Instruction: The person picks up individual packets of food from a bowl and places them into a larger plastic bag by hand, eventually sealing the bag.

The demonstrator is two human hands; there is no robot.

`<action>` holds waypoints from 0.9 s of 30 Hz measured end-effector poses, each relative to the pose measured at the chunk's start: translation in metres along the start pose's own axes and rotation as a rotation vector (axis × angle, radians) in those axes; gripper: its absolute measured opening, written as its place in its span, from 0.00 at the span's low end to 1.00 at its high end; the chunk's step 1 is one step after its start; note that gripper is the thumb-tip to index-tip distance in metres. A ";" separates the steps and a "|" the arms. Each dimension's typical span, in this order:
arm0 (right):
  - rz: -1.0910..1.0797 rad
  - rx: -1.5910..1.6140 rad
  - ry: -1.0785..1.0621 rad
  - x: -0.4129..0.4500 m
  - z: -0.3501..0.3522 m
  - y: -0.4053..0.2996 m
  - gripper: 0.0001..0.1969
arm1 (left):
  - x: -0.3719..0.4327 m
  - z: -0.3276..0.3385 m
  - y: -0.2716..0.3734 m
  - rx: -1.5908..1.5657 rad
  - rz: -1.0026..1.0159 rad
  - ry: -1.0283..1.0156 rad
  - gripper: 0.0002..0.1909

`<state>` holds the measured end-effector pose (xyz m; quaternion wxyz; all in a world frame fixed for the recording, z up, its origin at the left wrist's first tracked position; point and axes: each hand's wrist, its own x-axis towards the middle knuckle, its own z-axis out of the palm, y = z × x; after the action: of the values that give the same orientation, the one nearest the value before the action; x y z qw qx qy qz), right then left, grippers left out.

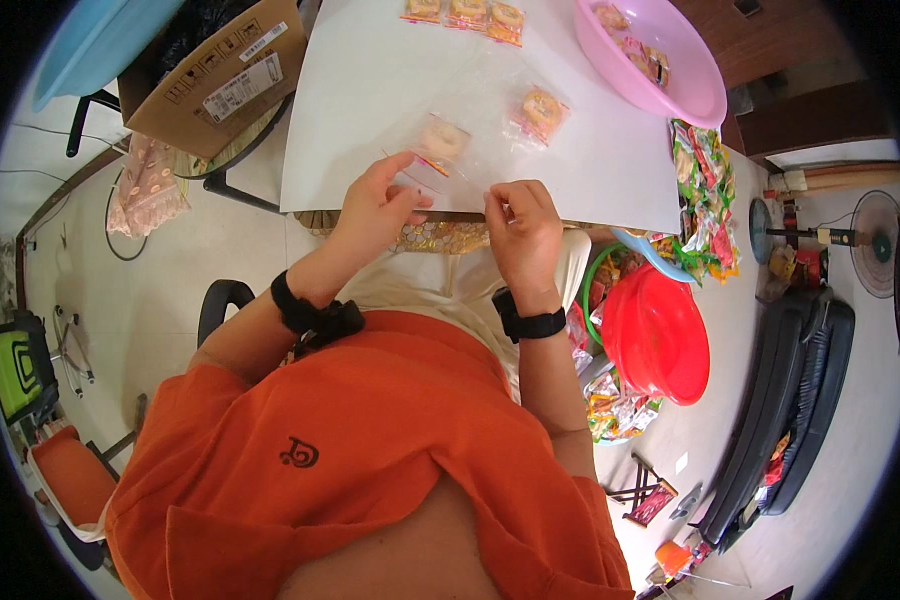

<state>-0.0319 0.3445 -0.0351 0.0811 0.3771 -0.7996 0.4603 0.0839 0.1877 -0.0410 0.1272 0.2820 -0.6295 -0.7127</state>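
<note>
A clear plastic bag (487,161) lies on the white tabletop (345,97), its outline hard to make out. A pale round biscuit in a wrapper (444,140) is just beyond my left hand (379,201). That hand's index finger and thumb are apart beside the wrapper's pink-edged end; whether film is caught under the thumb cannot be seen. My right hand (523,229) is curled at the table's near edge, its fingertips pinched on the edge of the clear film. Farther right lies a browner wrapped biscuit (541,115), seemingly under or inside the film.
Several wrapped biscuits (465,15) lie at the far edge. A pink basin (697,90) with wrapped biscuits stands at the right corner. A cardboard box (217,82) is at the left. Red basins (656,337) and heaps of snack packets (705,202) flank the table's right side.
</note>
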 end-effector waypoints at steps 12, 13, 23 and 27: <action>-0.029 0.015 -0.025 -0.004 0.001 0.000 0.04 | 0.000 0.002 0.007 1.234 0.911 -0.175 0.36; -0.025 0.012 -0.025 -0.004 0.000 0.001 0.04 | 0.005 0.002 0.006 1.251 0.899 -0.183 0.37; -0.012 -0.026 -0.083 -0.005 -0.011 0.006 0.06 | 0.009 -0.013 0.043 1.034 0.899 -0.479 0.18; 0.033 -0.013 -0.098 -0.006 -0.013 0.000 0.06 | 0.080 -0.032 0.074 0.777 0.914 -0.032 0.06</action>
<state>-0.0304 0.3580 -0.0310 0.0368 0.3852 -0.8118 0.4372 0.0239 0.1054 0.0100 0.2987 -0.0024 -0.9034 -0.3075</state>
